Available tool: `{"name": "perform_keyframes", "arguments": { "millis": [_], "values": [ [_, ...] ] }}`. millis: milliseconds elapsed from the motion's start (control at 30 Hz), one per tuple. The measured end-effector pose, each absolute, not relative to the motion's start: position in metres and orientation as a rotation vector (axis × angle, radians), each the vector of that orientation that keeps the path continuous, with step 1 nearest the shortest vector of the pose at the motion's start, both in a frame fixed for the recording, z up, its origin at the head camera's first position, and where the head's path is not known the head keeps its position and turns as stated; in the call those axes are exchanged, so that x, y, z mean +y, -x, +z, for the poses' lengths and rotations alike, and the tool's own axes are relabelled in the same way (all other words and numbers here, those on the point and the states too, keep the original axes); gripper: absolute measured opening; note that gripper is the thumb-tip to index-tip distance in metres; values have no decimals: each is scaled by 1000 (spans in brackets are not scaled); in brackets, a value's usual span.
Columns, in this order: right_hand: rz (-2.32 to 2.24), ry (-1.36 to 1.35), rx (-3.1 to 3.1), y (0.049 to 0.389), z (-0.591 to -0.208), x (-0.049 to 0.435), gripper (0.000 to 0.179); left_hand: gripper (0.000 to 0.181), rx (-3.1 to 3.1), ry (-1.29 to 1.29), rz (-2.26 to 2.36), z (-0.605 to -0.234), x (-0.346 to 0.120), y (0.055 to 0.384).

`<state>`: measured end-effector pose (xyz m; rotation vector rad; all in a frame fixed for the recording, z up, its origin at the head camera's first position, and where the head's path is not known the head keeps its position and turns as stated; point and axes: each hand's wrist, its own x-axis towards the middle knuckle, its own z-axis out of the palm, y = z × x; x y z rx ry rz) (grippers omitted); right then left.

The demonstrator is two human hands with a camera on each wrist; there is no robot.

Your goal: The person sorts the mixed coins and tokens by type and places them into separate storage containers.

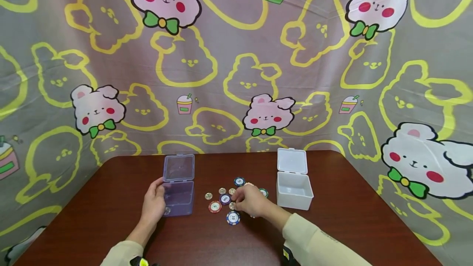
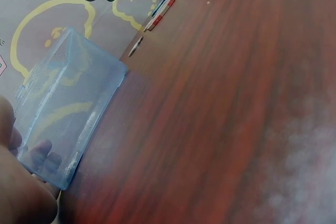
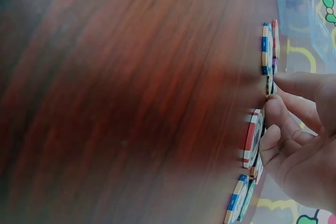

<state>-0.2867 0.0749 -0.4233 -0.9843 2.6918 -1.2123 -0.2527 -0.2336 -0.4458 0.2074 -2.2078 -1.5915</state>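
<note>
A gold coin [image 1: 232,206] lies near the middle of the table [image 1: 236,247], at the fingertips of my right hand [image 1: 253,202]; whether they pinch it I cannot tell. I judge this to be the picking-up step; the next move calls for a fine grip on its thin rim, without nudging the poker chips [image 1: 233,218] around it. Well apart, my left hand [image 1: 153,204] touches the left side of a see-through box [image 1: 184,209], lid up; its grip is unclear. On the right stands an open white box [image 1: 294,200].
</note>
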Motion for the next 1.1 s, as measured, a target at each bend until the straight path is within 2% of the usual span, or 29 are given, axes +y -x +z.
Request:
{"name": "perform_keyframes", "arguments": {
  "millis": [633,1100],
  "values": [
    [-1045,1036,2793,287,-424,70,13,40,-2202,-199,-1631,-445,-233,252],
    [-1034,956,2808,286,-421,66,16,39,-2202,-201,-1611,-446,-233,251]
  ]
}}
